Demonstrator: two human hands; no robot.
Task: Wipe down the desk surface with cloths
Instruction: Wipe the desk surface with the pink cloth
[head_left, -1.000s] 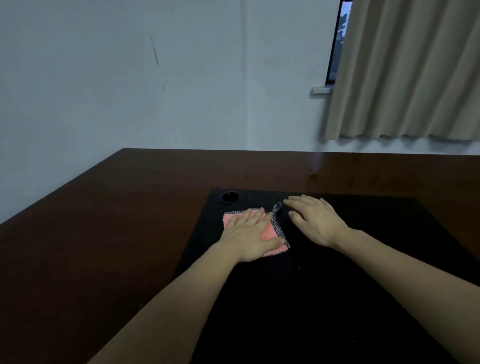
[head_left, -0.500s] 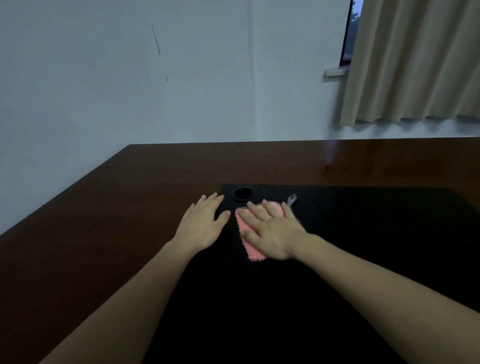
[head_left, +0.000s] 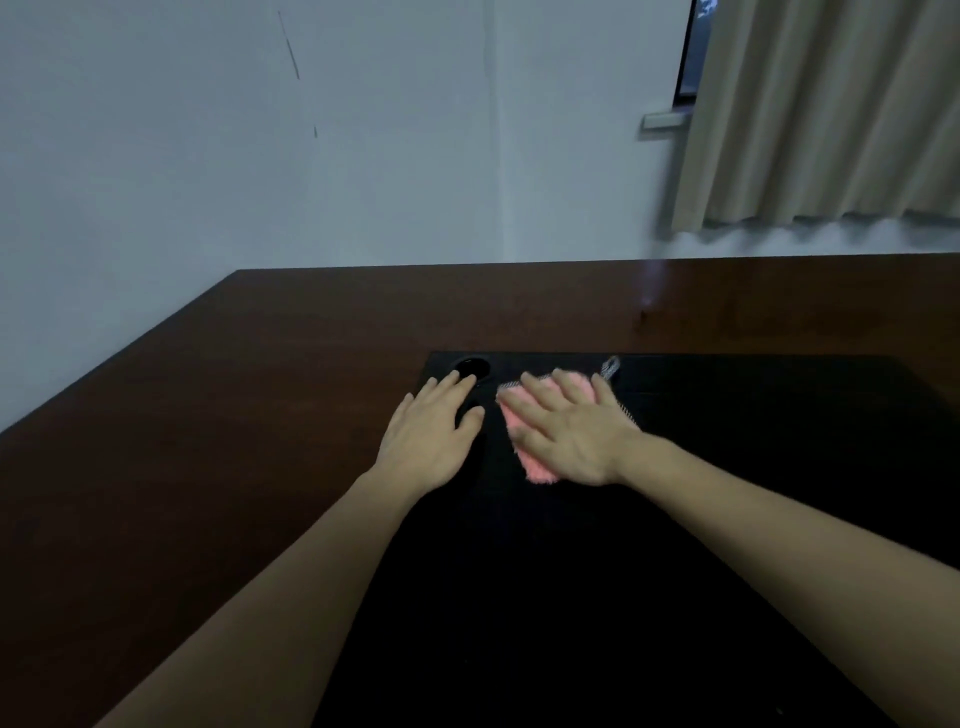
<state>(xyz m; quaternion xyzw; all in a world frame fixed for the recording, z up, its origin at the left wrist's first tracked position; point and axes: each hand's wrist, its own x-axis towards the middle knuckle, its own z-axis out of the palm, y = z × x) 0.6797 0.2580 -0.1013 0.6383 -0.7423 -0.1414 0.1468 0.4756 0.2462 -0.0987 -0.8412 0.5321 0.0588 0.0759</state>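
Dark brown wooden tabletop (head_left: 218, 415) with a large black rectangular mat (head_left: 727, 519) laid on it, mat's far left corner near frame centre. Fluffy pink square cloth (head_left: 524, 441) with a grey mesh edge lies flat on the mat near that far left corner; its grey hanging loop (head_left: 611, 367) sticks out toward the far edge of the mat.

Right hand (head_left: 576, 431) lies palm down on the pink cloth, fingers straight and spread, pressing it flat, not gripping. The cloth shows past the fingertips and under the heel of the palm; its right part is hidden by the hand.

Left hand (head_left: 434, 436) lies palm down just beside the cloth on its left, fingers extended and relaxed, holding nothing. It straddles the mat's left edge, fingertips on the mat, thumb pointing toward the cloth but apart from it.

Small round black recess or cup-like object (head_left: 471, 367) sits at the mat's far left corner, just beyond the left fingertips; contents cannot be made out, too dark.

Both bare forearms reach in from the near edge. Pale wall (head_left: 260, 156) behind the tabletop, beige curtain (head_left: 831, 114) upper right with a sliver of window (head_left: 693, 47) beside it.
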